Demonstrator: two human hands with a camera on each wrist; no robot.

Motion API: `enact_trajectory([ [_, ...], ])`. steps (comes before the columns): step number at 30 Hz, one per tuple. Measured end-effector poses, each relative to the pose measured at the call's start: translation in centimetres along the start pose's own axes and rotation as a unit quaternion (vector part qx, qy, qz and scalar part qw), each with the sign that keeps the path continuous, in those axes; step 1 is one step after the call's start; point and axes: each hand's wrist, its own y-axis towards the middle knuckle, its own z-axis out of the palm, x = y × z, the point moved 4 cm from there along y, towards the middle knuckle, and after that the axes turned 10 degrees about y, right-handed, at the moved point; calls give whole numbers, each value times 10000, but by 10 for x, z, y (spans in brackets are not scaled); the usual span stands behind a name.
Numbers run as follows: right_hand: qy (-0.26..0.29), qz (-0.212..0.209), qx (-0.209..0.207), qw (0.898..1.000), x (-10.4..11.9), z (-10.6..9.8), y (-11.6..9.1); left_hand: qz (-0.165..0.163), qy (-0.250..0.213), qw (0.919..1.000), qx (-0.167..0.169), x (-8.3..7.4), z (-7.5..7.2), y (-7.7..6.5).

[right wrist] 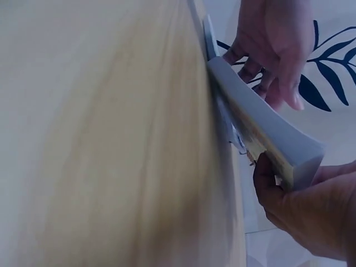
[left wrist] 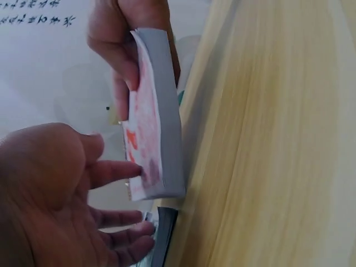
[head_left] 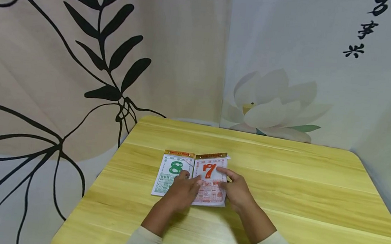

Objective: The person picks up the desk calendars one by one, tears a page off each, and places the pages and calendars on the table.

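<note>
A thick tear-off calendar with a red 7 faces up, and my right hand grips its right edge, thumb on the page. The same hand in the right wrist view has a finger under the pad, whose near end is tilted up with its backing showing. My left hand has loosely spread fingers, one touching the red-printed page in the left wrist view. Beside it on the left lies a second tear-off calendar with a green 8, partly covered by that hand.
The calendars are at the left-middle part of a wood-grain table. Behind the table hang curtains printed with black leaves, a pale lotus and black characters.
</note>
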Motion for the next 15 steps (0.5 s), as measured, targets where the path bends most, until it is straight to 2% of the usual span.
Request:
enact_trajectory([
  [6,127,-74,169,9997,9,-11,-13,122,-837,9932,-795,-4,-6,6],
  [10,213,-28,289,9994,12,-18,-22,-117,-1561,9831,-951,-7,-8,12],
  [13,316,51,398,9987,15,-23,-30,-421,-2325,9681,-832,-9,-7,18],
  [15,404,74,488,9980,18,-27,-36,-637,-2976,9507,-588,-11,-6,21],
])
